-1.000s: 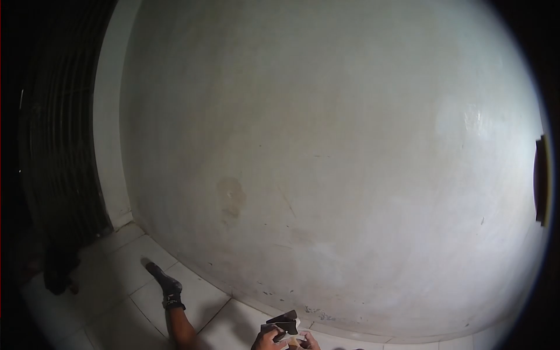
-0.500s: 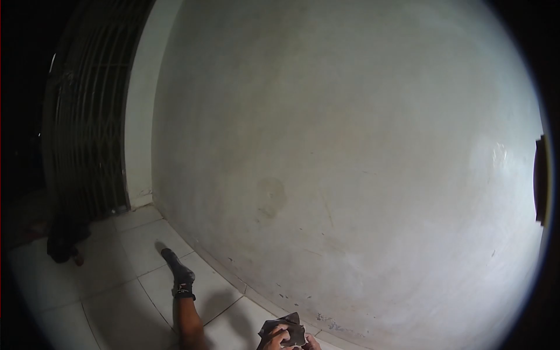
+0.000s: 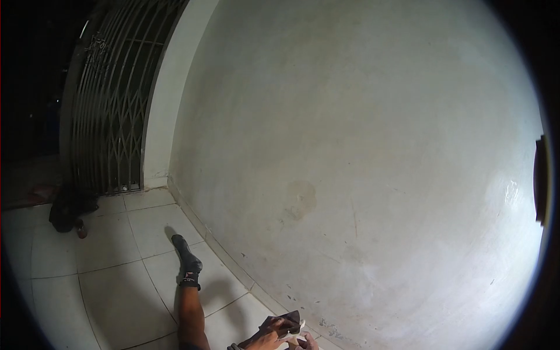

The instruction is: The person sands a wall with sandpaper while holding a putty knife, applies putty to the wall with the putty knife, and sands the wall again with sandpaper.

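At the bottom edge of the head view, my left hand (image 3: 267, 339) is closed on a dark, flat, folded item (image 3: 287, 322) that looks like a wallet. Close beside it on the right, my right hand (image 3: 307, 342) has bent fingers around a small whitish piece (image 3: 296, 337), which touches the dark item. The lower parts of both hands are cut off by the frame. What the whitish piece is, I cannot make out.
An outstretched leg in a dark sock (image 3: 188, 259) lies on the white tiled floor (image 3: 116, 291). A pale wall (image 3: 361, 146) rises ahead. At the left stand a folding metal gate (image 3: 116, 116) and a black bundle (image 3: 71, 210) on the floor.
The view has turned left, so the gate, bundle and leg show farther right. The dark item has tilted in my hands, and more of my left hand and wrist shows.
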Action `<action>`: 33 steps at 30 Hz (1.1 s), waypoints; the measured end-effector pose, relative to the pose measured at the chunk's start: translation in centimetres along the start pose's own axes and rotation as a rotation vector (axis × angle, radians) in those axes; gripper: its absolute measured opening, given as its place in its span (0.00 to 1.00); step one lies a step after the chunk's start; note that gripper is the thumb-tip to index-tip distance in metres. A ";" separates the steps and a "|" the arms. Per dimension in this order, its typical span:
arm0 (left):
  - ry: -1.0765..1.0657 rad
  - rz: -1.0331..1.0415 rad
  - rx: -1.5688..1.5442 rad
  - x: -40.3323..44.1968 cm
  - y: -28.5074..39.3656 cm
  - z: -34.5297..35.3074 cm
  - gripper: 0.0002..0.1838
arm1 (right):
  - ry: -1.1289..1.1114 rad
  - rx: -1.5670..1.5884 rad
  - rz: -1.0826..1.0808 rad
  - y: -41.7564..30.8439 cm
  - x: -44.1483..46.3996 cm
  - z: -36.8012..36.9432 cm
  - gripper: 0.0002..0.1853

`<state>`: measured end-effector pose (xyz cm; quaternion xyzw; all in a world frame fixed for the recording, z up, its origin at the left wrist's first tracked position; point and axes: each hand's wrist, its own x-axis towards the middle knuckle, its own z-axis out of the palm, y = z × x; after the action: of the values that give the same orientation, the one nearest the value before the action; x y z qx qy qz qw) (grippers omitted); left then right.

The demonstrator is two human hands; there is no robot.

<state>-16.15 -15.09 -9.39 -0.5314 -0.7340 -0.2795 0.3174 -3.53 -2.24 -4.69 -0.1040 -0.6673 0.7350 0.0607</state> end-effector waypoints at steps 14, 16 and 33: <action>0.063 -0.942 -0.595 8.0 4.8 -0.8 0.15 | 0.236 0.275 -0.161 2.2 -4.4 -7.4 0.30; 0.256 -0.755 -0.565 8.6 5.4 1.2 0.15 | 0.340 0.459 -0.258 1.2 -5.2 -7.9 0.30; 0.228 0.522 0.226 25.7 4.8 3.0 0.38 | 0.952 0.177 -0.510 1.1 -8.7 -6.8 0.31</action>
<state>-18.08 3.96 8.67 -0.6284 -0.5589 -0.1627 0.5160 6.59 2.23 -5.76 -0.2544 -0.5058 0.6220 0.5409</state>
